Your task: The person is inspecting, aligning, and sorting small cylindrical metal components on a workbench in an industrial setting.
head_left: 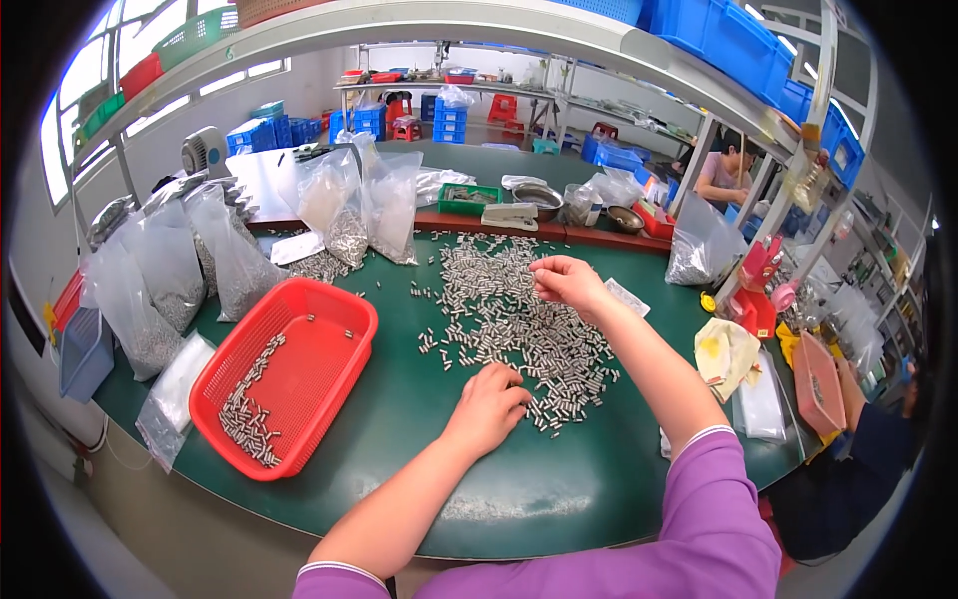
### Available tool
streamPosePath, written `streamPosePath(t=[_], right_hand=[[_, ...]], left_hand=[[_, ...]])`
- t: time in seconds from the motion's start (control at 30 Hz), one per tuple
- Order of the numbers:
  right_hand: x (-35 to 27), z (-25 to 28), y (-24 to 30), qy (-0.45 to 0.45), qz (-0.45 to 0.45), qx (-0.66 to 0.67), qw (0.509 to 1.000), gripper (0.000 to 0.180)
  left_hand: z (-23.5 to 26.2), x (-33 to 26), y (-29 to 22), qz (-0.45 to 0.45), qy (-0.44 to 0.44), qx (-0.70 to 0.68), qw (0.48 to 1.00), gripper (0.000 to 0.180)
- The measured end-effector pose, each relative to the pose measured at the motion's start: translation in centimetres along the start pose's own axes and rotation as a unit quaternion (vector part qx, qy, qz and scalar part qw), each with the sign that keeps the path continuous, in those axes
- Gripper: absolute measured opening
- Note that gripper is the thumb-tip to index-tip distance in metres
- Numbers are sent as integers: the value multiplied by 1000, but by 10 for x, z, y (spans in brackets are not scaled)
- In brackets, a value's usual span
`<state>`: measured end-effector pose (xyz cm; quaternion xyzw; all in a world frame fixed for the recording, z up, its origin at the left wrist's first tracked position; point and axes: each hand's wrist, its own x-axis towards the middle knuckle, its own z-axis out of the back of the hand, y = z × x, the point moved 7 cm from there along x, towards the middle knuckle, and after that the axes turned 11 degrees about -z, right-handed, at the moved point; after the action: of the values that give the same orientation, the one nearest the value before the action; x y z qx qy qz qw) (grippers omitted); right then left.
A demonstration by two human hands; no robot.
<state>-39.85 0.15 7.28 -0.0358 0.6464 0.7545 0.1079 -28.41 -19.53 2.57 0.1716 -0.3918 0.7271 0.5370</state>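
Observation:
A broad pile of small silver metal cylinders (489,290) is spread over the green tabletop (399,399). My left hand (487,407) rests at the pile's near left edge, fingers curled down and inward; whatever lies under them is hidden. Over the pile's upper right part, my right hand (571,284) is raised with thumb and fingers pinched together. Anything between those fingertips is too small to make out. To the left stands a red perforated plastic basket (337,391), with more of the cylinders along its left side and bottom corner.
Clear bags of metal parts (150,290) crowd the left edge. Behind the pile are a stapler (510,217), a green tray (469,200) and a metal bowl (539,197). A yellowish cloth (725,354) lies at right. A shelf (479,18) spans overhead; co-workers sit at right.

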Motion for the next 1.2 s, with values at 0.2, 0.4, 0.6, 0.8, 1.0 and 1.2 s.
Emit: streamPosePath(t=[0.2,0.4,0.6,0.8,1.0,1.2], right_hand=[[51,-24,-13,105,-88,-183,973,17],[147,43,94,-154,119,-158,968,35],[176,67,87,-216,104,-121,963,49],[145,99,25,-172,14,-40,984,39],[126,121,18,-194,-11,-50,980,36],[122,120,13,-193,-25,-77,978,35]], left_hand=[[10,2,2,25,-28,8,999,16],[9,9,-1,25,-60,7,998,17],[12,4,4,36,-66,1,997,17],[11,5,4,40,-57,4,998,18],[12,2,3,45,-62,6,997,18],[9,3,3,37,-61,1,997,19]])
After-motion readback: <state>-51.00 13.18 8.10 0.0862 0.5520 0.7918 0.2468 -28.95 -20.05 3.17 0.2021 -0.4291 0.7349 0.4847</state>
